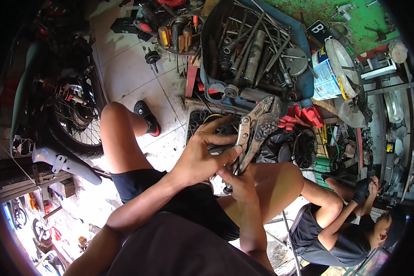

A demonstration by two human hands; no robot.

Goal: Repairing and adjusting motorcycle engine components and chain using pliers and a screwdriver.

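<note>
Over my lap, a worn pair of locking pliers [257, 129] points up and away, its jaws at the top crusted with dark grime. My right hand [241, 184] is closed round the lower handle end, near the adjusting screw. From the left, my left hand [195, 158] has its thumb pressed on the handle and some fingers reaching to its side, while the index finger stretches out. Just beyond the jaws stands a blue bin [303, 27] heaped with sockets, wrenches and bars.
A round tray [163, 46] of screwdrivers sits left of the bin. At right are a white bucket [326, 76] and cluttered metal shelves [386, 87]. A motorcycle wheel [78, 115] stands at left. Another person [340, 230] in dark clothes sits at lower right.
</note>
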